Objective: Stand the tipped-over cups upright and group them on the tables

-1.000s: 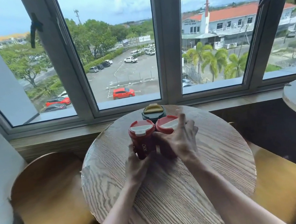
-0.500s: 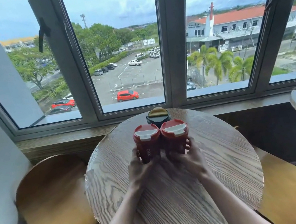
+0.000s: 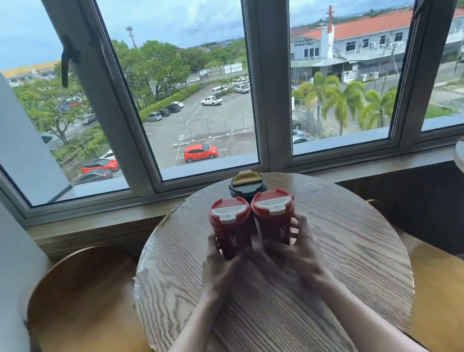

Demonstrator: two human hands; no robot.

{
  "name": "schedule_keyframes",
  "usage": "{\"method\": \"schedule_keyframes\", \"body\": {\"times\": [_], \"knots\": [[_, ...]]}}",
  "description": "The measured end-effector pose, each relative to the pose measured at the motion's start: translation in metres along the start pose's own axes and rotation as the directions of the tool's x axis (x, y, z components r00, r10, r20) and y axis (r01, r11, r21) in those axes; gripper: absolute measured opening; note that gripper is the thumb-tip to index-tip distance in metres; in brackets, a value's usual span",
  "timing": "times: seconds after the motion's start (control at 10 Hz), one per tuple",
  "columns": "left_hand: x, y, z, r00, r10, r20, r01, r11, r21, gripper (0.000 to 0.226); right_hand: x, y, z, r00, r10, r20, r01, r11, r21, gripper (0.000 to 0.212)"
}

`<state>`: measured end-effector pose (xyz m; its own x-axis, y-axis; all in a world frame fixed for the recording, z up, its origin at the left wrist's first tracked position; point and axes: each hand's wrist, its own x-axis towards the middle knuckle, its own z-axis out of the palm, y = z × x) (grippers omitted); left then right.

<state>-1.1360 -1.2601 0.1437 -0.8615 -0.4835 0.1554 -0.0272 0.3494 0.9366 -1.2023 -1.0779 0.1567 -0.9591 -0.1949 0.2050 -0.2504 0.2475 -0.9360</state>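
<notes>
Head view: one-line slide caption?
Left hand and right hand hold two upright red cups together before a dark cup on the round table.

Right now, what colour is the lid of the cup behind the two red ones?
Mustard yellow, on a dark green cup; the head view shows it.

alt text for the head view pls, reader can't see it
Two hands, left and right, each hold an upright red cup side by side on a round wooden table. A dark cup stands behind them, before a window overlooking a car park.
</notes>
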Motion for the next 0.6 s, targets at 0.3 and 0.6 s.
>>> {"method": "schedule_keyframes", "body": {"times": [0.3,0.6], "knots": [[-0.023,0.014,-0.013,1.000,0.032,0.001,-0.031,0.989,0.145,0.094,-0.017,0.002,-0.017,0.998,0.059,0.023,-0.056,0.994,-0.097,0.099],[-0.131,0.027,-0.060,0.982,-0.139,-0.127,0.138,0.990,-0.016,0.032,-0.121,-0.001,-0.064,1.000,-0.015,-0.017,0.011,0.979,-0.202,0.035]]}}
